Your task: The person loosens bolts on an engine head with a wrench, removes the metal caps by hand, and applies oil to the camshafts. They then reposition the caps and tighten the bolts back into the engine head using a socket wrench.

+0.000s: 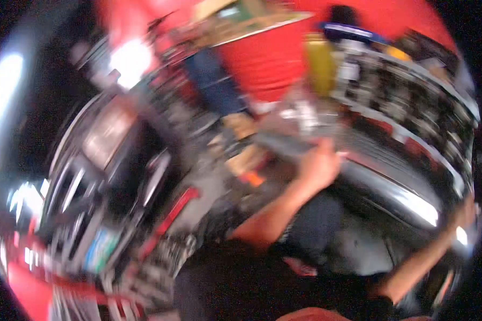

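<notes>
Motion blurs the whole head view. A long, dark, glossy panel (391,190), perhaps a car bumper, runs slantwise before me, with a bright reflection along its right part. My left hand (322,163) lies over the panel's upper edge, with fingers apparently wrapped round it. Beyond that hand, the panel's dull grey end (281,143) sticks out to the left. My right hand (467,214) is by the panel's far right end at the view's edge. Its fingers are too smeared and dim to make out.
A rack of mixed metal parts (401,85) stands behind the panel. Further back is a red cabinet (265,67) with a cluttered top. Cardboard pieces (246,159) and a red bar (171,216) are low at centre. A dark vehicle (107,144) stands on the left.
</notes>
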A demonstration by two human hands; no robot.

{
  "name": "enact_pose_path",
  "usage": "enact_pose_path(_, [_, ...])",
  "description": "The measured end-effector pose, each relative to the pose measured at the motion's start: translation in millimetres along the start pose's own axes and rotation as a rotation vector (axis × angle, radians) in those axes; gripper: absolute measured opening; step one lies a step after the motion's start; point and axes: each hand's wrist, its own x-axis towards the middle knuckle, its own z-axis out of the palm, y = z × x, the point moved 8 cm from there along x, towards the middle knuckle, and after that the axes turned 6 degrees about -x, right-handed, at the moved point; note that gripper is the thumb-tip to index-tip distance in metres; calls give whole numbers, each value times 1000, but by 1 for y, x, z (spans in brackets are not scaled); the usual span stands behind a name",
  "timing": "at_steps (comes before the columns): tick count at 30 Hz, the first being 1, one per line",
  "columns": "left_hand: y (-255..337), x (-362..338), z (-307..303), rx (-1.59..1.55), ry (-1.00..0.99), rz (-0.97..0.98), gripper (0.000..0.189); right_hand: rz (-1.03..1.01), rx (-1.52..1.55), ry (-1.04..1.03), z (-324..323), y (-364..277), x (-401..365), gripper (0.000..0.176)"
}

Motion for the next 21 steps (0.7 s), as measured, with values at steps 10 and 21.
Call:
enact_pose_path(10, [-3, -10, -19, -117, 131, 164, 42, 93, -232, 289, -12, -115, 19, 33])
enact_pose_path(21, [10, -6, -19, -66, 189, 235, 41, 179, -316, 243, -15, -88, 16, 39])
